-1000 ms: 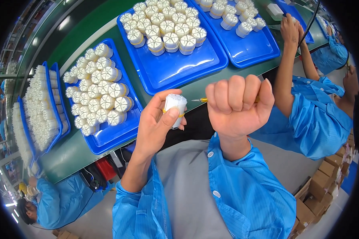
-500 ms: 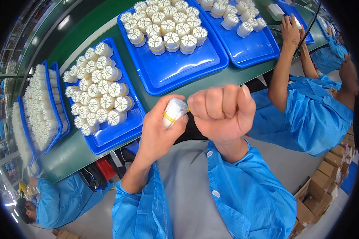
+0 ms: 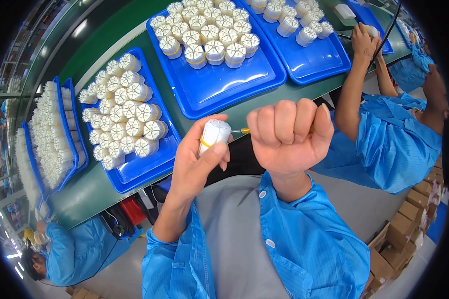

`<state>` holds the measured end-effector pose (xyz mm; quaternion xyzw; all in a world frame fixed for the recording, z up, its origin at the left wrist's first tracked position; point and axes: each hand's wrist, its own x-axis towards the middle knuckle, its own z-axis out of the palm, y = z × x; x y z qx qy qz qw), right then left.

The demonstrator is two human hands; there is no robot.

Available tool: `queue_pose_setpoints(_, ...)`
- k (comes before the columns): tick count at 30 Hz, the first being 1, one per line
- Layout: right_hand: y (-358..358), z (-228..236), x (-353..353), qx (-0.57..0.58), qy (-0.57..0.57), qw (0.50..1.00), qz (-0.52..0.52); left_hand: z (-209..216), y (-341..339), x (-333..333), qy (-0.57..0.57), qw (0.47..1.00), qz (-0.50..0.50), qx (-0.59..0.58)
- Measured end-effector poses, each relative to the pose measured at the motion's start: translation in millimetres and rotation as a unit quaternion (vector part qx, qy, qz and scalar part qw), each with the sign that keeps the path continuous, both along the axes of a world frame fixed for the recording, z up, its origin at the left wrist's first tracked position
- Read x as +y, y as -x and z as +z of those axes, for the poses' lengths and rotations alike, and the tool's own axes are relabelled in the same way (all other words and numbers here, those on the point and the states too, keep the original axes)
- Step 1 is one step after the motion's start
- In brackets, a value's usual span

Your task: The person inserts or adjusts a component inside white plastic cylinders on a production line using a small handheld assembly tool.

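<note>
My left hand [image 3: 192, 162] is wrapped round a white cylindrical bundle [image 3: 215, 133] with a yellow band about it, held nearly upright with its end up. To its right, my right hand [image 3: 290, 137] is closed in a fist on a small tool with a yellow handle and thin metal shaft [image 3: 244, 130]. The shaft points left at the bundle, its tip close to the side; whether it touches I cannot tell. Most of the handle is hidden in the fist. Both hands are raised in front of the near edge of the green bench.
Blue trays of similar banded white bundles stand on the bench: left tray [image 3: 134, 172], middle tray [image 3: 224, 92], right tray [image 3: 317, 70]. More trays [image 3: 67, 134] are tilted at far left. A co-worker's arm [image 3: 351, 94] reaches in at right; another person [image 3: 80, 251] is lower left.
My right hand has moved right, away from the bundle, and more of the tool's shaft shows. The bundle in my left hand has shifted slightly left and stands more upright.
</note>
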<state>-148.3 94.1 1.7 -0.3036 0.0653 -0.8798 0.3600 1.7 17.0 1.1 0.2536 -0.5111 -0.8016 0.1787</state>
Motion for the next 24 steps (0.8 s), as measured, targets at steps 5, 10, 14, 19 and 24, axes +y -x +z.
queue_pose_setpoints(5,-8,-2,-2,-0.004,0.002,1.000,0.015,3,-5,-1,0.027,0.998,-0.038,-0.047)
queue_pose_setpoints(10,-11,-15,-8,-0.016,-0.017,0.999,0.041,-7,-4,-3,0.125,0.986,-0.026,-0.103)
queue_pose_setpoints(14,-8,-5,-13,-0.097,-0.036,0.992,0.067,-15,-7,-7,-0.027,0.999,-0.038,0.004)
queue_pose_setpoints(19,10,-6,-6,-0.060,0.023,0.998,0.017,-10,-6,-7,-0.154,0.983,-0.006,0.100)
queue_pose_setpoints(24,1,-4,-4,-0.045,0.001,0.999,0.018,-5,-5,-4,-0.159,0.983,0.000,0.096)
